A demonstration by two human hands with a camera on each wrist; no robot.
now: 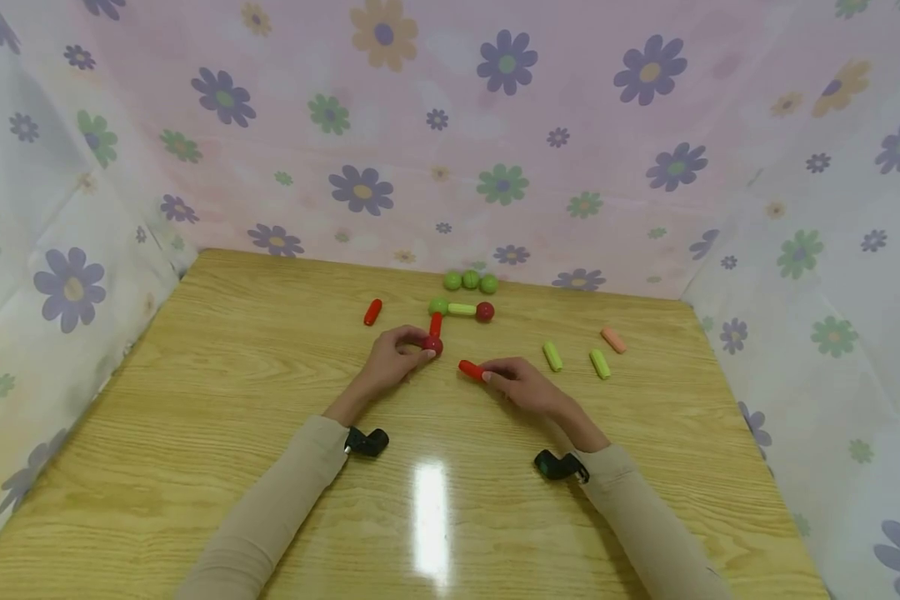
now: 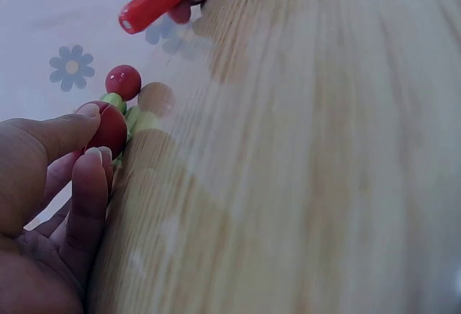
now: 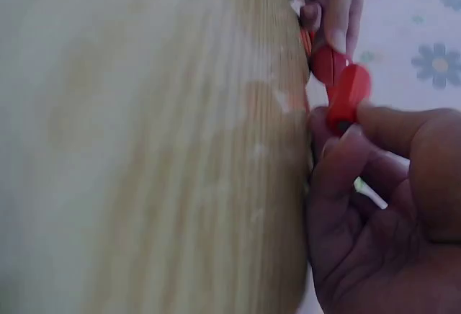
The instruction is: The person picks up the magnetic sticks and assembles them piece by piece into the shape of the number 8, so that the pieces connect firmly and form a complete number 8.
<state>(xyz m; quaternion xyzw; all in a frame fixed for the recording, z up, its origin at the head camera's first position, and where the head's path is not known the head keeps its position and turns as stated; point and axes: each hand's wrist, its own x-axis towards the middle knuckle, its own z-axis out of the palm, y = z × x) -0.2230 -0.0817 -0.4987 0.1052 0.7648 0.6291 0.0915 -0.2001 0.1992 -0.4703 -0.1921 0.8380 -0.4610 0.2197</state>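
My left hand (image 1: 393, 360) pinches a dark red ball (image 1: 434, 345) between thumb and fingers, close over the table. A red rod (image 1: 437, 323) runs from that ball back to a green ball (image 1: 438, 307). From the green ball a yellow-green rod (image 1: 462, 309) leads right to another dark red ball (image 1: 485, 312). My right hand (image 1: 523, 384) holds a loose red rod (image 1: 471, 370) by one end, its other end pointing toward the left hand. In the left wrist view this red rod (image 2: 158, 1) appears above the table, apart from the pinched ball (image 2: 108, 128).
Three green balls (image 1: 471, 280) sit in a row at the table's back edge. Another red rod (image 1: 373, 312) lies at the left. Two yellow-green rods (image 1: 552, 357) and an orange rod (image 1: 613, 339) lie at the right. Flowered cloth (image 1: 435, 150) encloses the wooden table (image 1: 232, 375).
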